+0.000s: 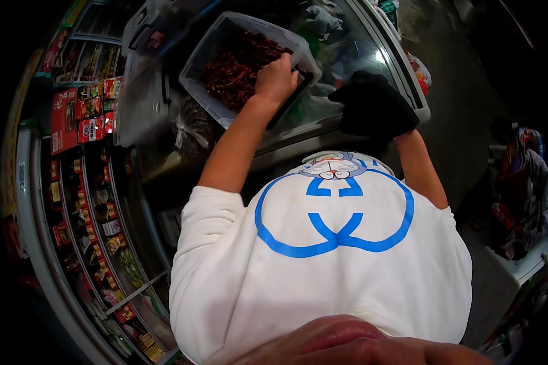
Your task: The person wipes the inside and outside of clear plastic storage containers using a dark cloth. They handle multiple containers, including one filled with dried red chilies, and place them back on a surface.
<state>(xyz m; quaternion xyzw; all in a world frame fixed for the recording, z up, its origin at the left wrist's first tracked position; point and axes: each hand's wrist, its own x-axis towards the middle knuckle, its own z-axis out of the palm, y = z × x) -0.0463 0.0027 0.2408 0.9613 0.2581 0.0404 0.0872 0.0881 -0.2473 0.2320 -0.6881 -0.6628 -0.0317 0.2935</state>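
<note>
A translucent plastic bin [249, 23] holds dark red pieces that look like dried chillies [237, 68]. My bare left hand [277, 80] reaches over the bin's near right side, fingers curled beside the rim and a black handle [297, 93]. Whether it grips the rim or some of the pieces is hidden. A black fabric glove [376, 107] covers my right hand, which is held over the corner of a glass-topped freezer [329, 107], apart from the bin. Its fingers do not show clearly through the dark cloth.
To the left stand more clear plastic containers [141, 100] and a tied plastic bag [189, 123]. Shelves of small packets [114, 244] curve along the left side, below hanging red packets [91, 109]. A grey cloth [324, 20] lies on the freezer. Clothing or bags [525, 196] are heaped at right.
</note>
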